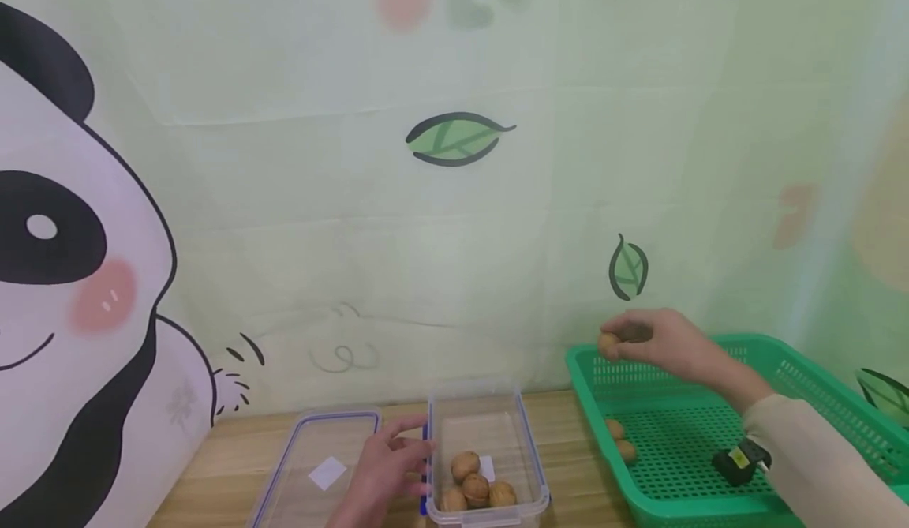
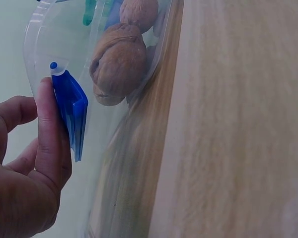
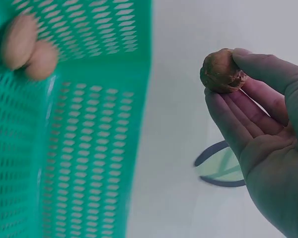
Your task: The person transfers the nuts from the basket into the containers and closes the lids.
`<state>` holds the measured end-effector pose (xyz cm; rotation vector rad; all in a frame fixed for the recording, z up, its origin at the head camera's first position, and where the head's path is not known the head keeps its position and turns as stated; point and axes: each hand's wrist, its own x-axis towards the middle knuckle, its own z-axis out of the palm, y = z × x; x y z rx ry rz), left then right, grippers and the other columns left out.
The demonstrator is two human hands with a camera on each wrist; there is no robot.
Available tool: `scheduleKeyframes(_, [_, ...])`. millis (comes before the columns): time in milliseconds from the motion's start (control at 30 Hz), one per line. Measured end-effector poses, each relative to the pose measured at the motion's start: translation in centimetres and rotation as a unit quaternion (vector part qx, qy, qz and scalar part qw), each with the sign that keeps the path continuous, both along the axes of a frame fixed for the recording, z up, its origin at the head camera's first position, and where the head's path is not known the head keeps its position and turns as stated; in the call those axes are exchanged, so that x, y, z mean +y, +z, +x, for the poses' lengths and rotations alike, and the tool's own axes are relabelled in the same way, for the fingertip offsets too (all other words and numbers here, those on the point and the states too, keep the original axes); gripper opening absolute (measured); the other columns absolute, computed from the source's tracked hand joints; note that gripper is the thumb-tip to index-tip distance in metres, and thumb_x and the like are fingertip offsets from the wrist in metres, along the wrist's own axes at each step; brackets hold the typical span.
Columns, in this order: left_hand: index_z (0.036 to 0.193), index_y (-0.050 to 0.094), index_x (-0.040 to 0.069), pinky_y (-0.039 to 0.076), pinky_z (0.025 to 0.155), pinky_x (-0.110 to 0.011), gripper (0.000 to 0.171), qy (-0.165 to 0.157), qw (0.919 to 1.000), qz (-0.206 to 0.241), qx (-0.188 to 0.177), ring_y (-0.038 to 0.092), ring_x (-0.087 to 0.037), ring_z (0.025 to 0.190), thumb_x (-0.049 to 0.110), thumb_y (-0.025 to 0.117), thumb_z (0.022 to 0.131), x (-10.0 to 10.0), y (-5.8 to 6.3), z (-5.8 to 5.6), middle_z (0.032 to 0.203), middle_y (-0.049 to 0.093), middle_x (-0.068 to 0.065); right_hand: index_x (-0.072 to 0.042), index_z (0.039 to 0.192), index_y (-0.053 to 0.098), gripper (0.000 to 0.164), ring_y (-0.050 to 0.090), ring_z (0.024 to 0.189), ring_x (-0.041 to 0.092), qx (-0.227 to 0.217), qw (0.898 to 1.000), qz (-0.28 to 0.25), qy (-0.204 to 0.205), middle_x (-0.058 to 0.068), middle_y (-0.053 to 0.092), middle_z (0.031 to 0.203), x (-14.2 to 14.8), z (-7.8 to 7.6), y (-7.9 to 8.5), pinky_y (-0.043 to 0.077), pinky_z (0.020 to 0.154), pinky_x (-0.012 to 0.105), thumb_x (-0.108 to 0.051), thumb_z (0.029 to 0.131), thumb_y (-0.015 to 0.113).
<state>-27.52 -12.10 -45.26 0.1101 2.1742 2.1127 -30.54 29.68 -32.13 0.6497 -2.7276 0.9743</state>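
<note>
Between thumb and fingertips my right hand [image 1: 660, 342] pinches a walnut [image 3: 222, 71], held up over the far left rim of the green basket [image 1: 600, 441]. Two more walnuts [image 3: 29, 47] lie in that basket by its left wall. My left hand [image 1: 387, 461] is at the left side of a clear plastic box [image 1: 490, 425], its fingers fairly straight and right at a blue side clip [image 2: 72, 106]. Several walnuts [image 1: 474, 488] sit inside the box, gathered toward its near end.
Left of the box, a clear lid with a blue seal [image 1: 301, 433] lies on the wooden table [image 1: 561, 433]. A small black device [image 1: 738, 462] shows by the right sleeve, over the basket. Behind stands a printed cloth backdrop [image 1: 319, 196] with a panda.
</note>
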Motion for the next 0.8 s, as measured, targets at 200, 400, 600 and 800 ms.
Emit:
scheduleKeyframes(200, [0.147, 0.054, -0.004, 0.067, 0.063, -0.034, 0.055, 0.001, 1.0, -0.001, -0.001, 0.068, -0.024, 0.083, 0.009, 0.074, 0.097, 0.0, 0.0, 0.0, 0.112, 0.07, -0.022, -0.011, 0.134, 0.072, 0.041, 0.068, 0.12, 0.03, 0.004, 0.999, -0.032, 0.017, 0.006, 0.074, 0.129, -1.7, 1.7, 1.5, 0.06, 0.1, 0.052, -0.035, 0.101, 0.076])
scheduleKeyframes(400, [0.147, 0.055, -0.004, 0.067, 0.064, -0.035, 0.055, 0.0, 1.0, -0.003, -0.002, 0.069, -0.024, 0.084, 0.011, 0.074, 0.098, -0.1, 0.0, -0.1, 0.112, 0.07, -0.021, -0.009, 0.135, 0.071, 0.042, 0.069, 0.12, 0.026, 0.011, 0.997, -0.072, 0.031, 0.004, 0.074, 0.129, -3.3, 2.9, 2.0, 0.06, 0.097, 0.035, -0.03, 0.099, 0.078])
scheduleKeyframes(600, [0.147, 0.054, -0.004, 0.067, 0.064, -0.034, 0.055, -0.002, 1.0, -0.002, -0.003, 0.069, -0.025, 0.085, 0.011, 0.074, 0.098, -0.1, -0.1, -0.1, 0.112, 0.069, -0.021, -0.01, 0.135, 0.071, 0.041, 0.069, 0.12, 0.024, -0.005, 0.992, -0.125, 0.037, 0.004, 0.074, 0.129, -4.6, 3.7, 1.8, 0.059, 0.097, 0.034, -0.029, 0.1, 0.077])
scheduleKeyframes(800, [0.148, 0.053, -0.004, 0.067, 0.064, -0.035, 0.056, -0.003, 1.0, -0.002, -0.003, 0.069, -0.026, 0.086, 0.01, 0.074, 0.098, -0.1, -0.1, -0.1, 0.112, 0.069, -0.021, -0.015, 0.134, 0.072, 0.041, 0.069, 0.12, 0.022, -0.025, 0.985, -0.171, 0.028, 0.002, 0.075, 0.126, -5.7, 4.6, 1.2, 0.058, 0.099, 0.037, -0.033, 0.098, 0.079])
